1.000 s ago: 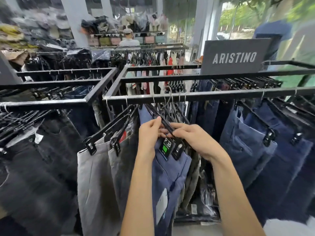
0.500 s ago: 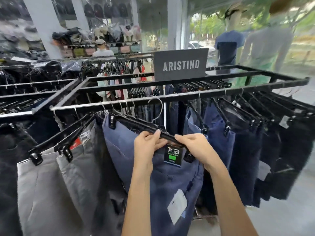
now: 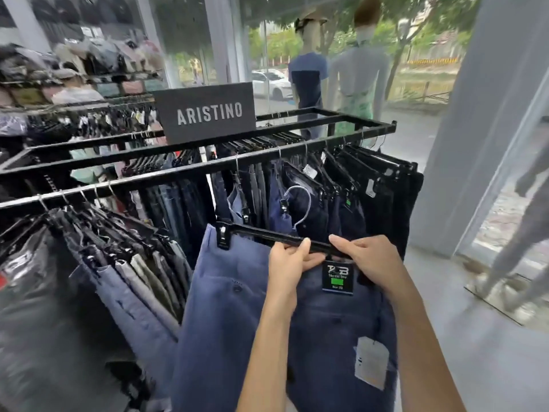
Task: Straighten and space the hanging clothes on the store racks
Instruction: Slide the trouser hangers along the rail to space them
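Observation:
A pair of blue trousers (image 3: 237,316) hangs from a black clip hanger (image 3: 255,234) that is off the rail, its metal hook (image 3: 303,203) free in the air. My left hand (image 3: 289,264) grips the hanger bar near its middle. My right hand (image 3: 368,260) grips the bar's right end, just above a black size tag (image 3: 337,278). A white price tag (image 3: 371,362) dangles lower on the trousers. The black rack rail (image 3: 178,176) runs across behind, with grey and blue trousers (image 3: 139,278) hanging at the left and dark trousers (image 3: 380,197) at the right.
A dark ARISTINO sign (image 3: 208,113) stands on top of the rack. Two mannequins (image 3: 309,81) stand by the window behind. A grey pillar (image 3: 481,129) rises at the right, with grey floor (image 3: 490,367) below it. More racks fill the left.
The hanger with the blue trousers has come off the rail and moved right, held in both hands. The view has swung right, toward the rack's end and the window.

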